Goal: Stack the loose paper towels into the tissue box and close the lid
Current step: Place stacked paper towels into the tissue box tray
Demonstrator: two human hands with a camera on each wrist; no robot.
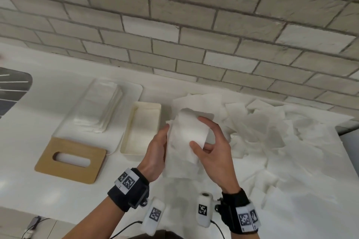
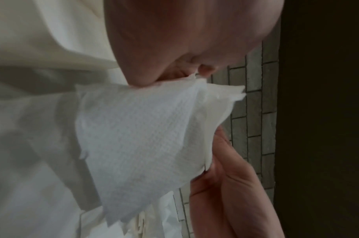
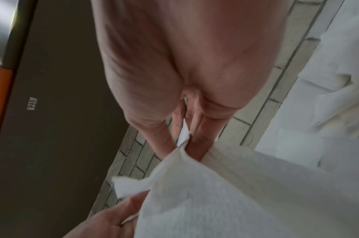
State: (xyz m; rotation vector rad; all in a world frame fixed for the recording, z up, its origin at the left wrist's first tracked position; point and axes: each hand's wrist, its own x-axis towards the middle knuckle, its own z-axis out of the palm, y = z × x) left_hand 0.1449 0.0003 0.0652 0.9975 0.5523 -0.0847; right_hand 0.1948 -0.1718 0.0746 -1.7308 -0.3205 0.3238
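Behind the work area you have a wall of pale grey-beige bricks [image 1: 194, 25] with darker grout lines, running the full width of the head view. Below it lies a glossy white countertop [image 1: 29, 161]. At the far left edge of that surface you can see part of a dark rounded panel [image 1: 13, 85] crossed by thin light streaks; what it is cannot be told. Near the bottom left corner, a small grey plug with a thin dark cable [image 1: 35, 221] rests against lighter tiles. In the right wrist view, a dark flat panel bearing a small pale label [image 3: 32, 103] fills the left side.
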